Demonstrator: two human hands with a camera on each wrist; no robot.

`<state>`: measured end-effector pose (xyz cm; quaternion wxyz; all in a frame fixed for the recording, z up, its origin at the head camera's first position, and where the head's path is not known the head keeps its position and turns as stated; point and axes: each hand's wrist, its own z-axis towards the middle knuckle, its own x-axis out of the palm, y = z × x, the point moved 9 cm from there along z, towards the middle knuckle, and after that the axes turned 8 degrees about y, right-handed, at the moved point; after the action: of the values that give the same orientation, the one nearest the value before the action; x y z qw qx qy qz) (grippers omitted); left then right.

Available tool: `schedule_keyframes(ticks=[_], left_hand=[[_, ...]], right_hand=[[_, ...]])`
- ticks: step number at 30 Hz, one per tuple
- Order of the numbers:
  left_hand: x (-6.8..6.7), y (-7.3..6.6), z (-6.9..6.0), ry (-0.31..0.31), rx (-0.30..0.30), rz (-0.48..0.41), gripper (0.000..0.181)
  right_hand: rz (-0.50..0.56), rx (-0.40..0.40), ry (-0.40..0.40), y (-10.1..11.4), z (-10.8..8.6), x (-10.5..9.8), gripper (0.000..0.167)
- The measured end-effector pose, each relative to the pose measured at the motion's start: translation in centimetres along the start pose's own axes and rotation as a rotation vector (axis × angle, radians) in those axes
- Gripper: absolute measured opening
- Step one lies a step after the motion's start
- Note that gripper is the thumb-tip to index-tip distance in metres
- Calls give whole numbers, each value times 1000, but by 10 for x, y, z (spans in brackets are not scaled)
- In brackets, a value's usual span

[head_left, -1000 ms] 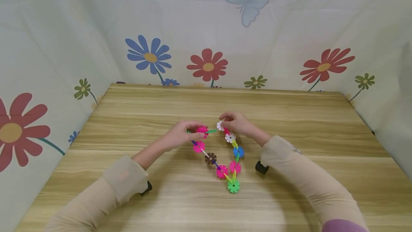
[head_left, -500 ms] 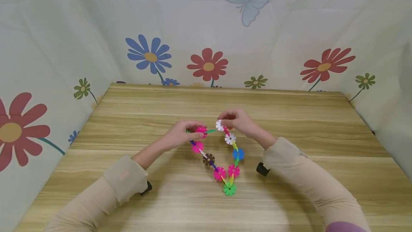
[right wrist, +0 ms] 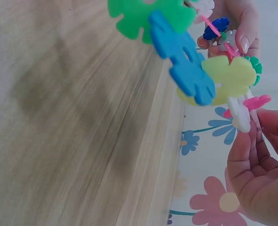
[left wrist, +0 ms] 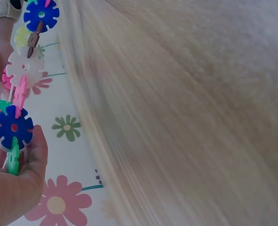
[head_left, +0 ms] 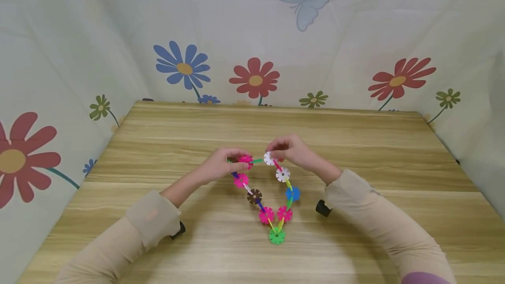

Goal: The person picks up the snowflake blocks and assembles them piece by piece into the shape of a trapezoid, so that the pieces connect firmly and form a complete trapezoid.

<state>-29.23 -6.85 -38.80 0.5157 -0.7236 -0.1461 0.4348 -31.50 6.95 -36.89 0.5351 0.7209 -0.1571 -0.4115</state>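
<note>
A chain of notched snowflake discs hangs between both hands in a narrow loop, a green disc [head_left: 277,236] at its bottom. My left hand [head_left: 218,166] pinches the chain's left end around a pink disc [head_left: 246,161]. A green disc [head_left: 257,161] seen edge-on points right from it. In the left wrist view the fingers also lie beside a blue disc [left wrist: 14,128]. My right hand [head_left: 295,151] pinches a white disc [head_left: 270,158] at the other end, close to the green disc's tip; contact cannot be told. Brown [head_left: 254,196] and blue [head_left: 293,194] discs hang along the sides.
The wooden table [head_left: 177,135] lies beneath the chain. Behind it hangs a white cloth [head_left: 221,21] printed with flowers and a butterfly. Black wrist pieces [head_left: 323,208] show below the beige sleeves [head_left: 378,218].
The white disc in my right hand has come down and left, closing most of its gap to the green disc. The loop's bottom has swung left and nearer; my left hand has barely moved.
</note>
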Motion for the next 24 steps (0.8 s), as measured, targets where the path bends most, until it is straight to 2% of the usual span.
schedule_keyframes(ticks=[16,24], left_hand=[[1,0,-2,5,-20,-10,25],[4,0,-1,14,-27,-13,29]], right_hand=[[-23,-51,33,7,-2,9,13],[-32,-51,55,6,-1,13,13]])
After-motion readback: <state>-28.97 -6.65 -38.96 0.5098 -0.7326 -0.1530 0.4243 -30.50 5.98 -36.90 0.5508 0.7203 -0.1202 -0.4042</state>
